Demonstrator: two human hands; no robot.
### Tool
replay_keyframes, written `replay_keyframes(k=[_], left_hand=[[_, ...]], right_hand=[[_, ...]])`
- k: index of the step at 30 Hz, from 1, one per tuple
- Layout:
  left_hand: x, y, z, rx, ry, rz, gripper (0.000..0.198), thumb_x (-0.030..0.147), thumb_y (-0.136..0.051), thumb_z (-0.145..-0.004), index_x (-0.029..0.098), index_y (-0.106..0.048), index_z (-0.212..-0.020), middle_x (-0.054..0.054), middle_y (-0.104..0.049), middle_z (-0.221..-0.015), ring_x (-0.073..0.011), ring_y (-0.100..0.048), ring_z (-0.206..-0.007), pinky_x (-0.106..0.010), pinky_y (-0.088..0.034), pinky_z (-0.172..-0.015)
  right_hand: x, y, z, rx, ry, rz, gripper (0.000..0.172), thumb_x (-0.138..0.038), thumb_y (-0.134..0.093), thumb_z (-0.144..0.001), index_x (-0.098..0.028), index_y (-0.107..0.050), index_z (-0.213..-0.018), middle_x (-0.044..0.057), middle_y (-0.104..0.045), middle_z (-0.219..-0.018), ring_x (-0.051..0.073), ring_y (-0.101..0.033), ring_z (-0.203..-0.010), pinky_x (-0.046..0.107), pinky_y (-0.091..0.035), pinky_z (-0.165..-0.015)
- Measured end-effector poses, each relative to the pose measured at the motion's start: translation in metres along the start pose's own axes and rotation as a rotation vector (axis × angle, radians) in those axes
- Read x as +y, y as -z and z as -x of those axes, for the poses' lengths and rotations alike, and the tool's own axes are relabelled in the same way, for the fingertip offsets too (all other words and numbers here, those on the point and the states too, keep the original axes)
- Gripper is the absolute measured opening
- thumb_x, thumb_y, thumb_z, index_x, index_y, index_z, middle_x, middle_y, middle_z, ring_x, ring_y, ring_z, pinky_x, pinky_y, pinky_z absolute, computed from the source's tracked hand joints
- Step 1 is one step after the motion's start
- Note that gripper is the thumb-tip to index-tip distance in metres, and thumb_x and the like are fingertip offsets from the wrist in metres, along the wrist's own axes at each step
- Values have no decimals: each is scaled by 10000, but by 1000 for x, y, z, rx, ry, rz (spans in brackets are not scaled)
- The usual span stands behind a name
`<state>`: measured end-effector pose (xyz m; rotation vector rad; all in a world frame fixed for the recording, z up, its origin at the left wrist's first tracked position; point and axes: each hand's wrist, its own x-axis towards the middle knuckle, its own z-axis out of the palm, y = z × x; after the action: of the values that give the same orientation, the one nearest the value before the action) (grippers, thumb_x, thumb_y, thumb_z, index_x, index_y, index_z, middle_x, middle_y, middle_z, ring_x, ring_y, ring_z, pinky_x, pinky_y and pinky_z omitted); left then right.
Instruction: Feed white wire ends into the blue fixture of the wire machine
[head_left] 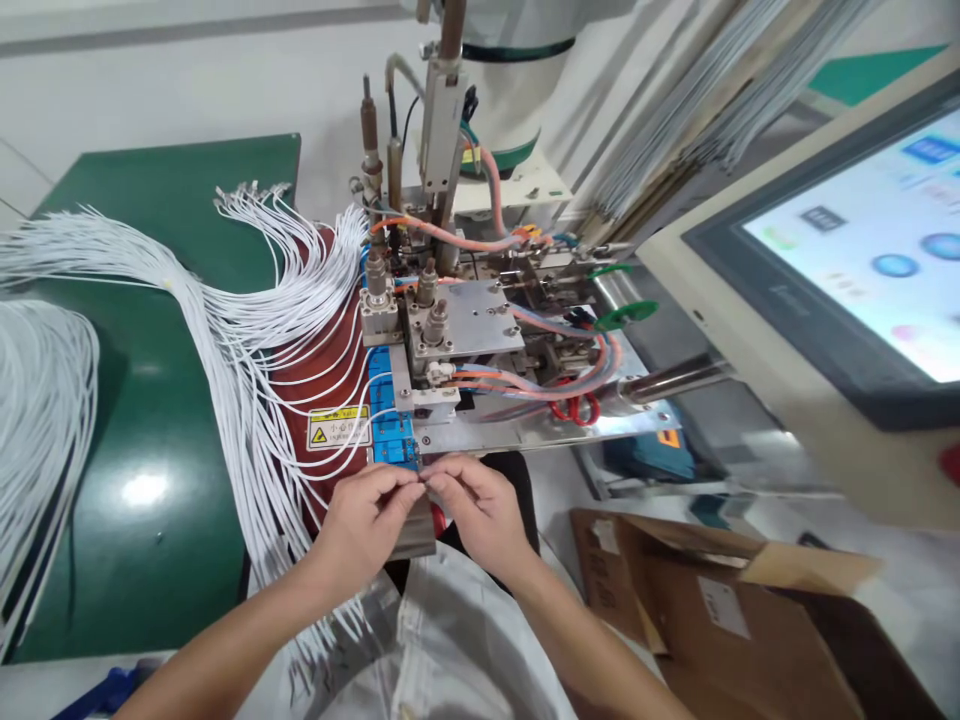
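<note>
My left hand [369,515] is closed in a pinch at the front end of the blue fixture strip [392,400]. My right hand [480,510] pinches close beside it, the fingertips of both nearly touching. What lies between the fingertips is too small to make out. Several white cables [300,320] spread over the red-brown surface [337,360], and some of their ends reach the blue strip. The metal machine [469,315] with orange and blue tubes stands just beyond my hands.
A green table [161,420] at the left carries more white cables [41,420]. The screen panel [862,250] juts in at the right. Below it are an open cardboard box [750,620] and a metal post [667,382]. Blue-handled tool [112,690] lies at the lower left.
</note>
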<state>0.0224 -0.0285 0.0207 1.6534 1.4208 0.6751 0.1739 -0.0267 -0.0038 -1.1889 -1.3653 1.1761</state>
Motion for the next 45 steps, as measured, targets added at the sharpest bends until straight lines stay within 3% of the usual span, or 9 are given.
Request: replay_keyframes(k=[3, 7, 13, 17, 22, 34, 36, 41, 45], left_hand=[[-2, 3, -4, -42, 51, 59, 138, 238, -535, -803, 179, -653, -762, 2, -633, -700, -124, -574, -669, -216, -450, -639], [-5, -1, -3, 49, 41, 124, 128, 238, -525, -808, 170, -629, -776, -15, -623, -757, -125, -572, -698, -227, -459, -668], [-6, -3, -1, 58, -3, 75, 150, 240, -518, -815, 179, -654, -820, -29, -638, -788, -135, -582, -712, -243, -476, -675], [-5, -3, -1, 69, 59, 124, 162, 246, -528, -808, 172, -671, -787, -36, -659, -754, -147, -594, -704, -237, -481, -632], [-7, -7, 0, 112, 179, 282, 133, 250, -555, -778, 151, -645, -768, -17, -636, -697, -123, -571, -628, -210, -464, -578], [-11, 2, -3, -56, 214, 426, 153, 271, -588, -746, 135, -629, -691, 2, -586, -569, -111, -532, -563, -229, -449, -588], [-11, 3, -4, -72, 234, 448, 161, 287, -596, -741, 137, -638, -704, 4, -591, -564, -106, -531, -546, -226, -447, -574], [-11, 1, -4, -33, 276, 484, 172, 303, -614, -732, 134, -646, -738, 0, -587, -577, -103, -538, -537, -214, -453, -539], [-11, 0, -3, -2, 274, 487, 187, 308, -631, -719, 125, -646, -757, -3, -588, -596, -103, -546, -543, -215, -465, -539]], right_hand=[[4, -6, 3, 90, -44, -55, 137, -225, -531, -804, -188, -650, -748, 13, -630, -681, 127, -579, -622, 240, -468, -599], [9, -13, 7, 228, -92, -113, 125, -243, -523, -803, -184, -627, -767, 19, -618, -704, 133, -579, -639, 251, -474, -605], [1, -14, 5, 161, 36, 90, 108, -170, -545, -765, -186, -580, -664, 13, -568, -657, 136, -543, -628, 256, -447, -594], [-2, -18, 1, 177, 48, 129, 110, -162, -530, -760, -190, -563, -659, 7, -556, -647, 130, -521, -600, 250, -434, -573], [3, -27, 3, 194, -46, -11, 95, -200, -512, -785, -186, -558, -703, 12, -559, -686, 137, -532, -649, 256, -443, -620], [2, -13, -5, -57, -195, -353, 155, -312, -577, -755, -174, -565, -685, -18, -521, -624, 104, -475, -560, 221, -401, -540], [0, -13, -4, -27, -191, -272, 148, -297, -577, -754, -170, -582, -678, -6, -535, -628, 112, -486, -571, 227, -403, -543], [-3, -15, 1, 197, -76, -91, 70, -229, -563, -764, -186, -615, -747, 31, -575, -745, 147, -543, -685, 262, -441, -620], [-5, -15, 2, 163, -27, -66, 50, -185, -580, -738, -188, -612, -700, 21, -571, -693, 146, -542, -658, 264, -442, -605]])
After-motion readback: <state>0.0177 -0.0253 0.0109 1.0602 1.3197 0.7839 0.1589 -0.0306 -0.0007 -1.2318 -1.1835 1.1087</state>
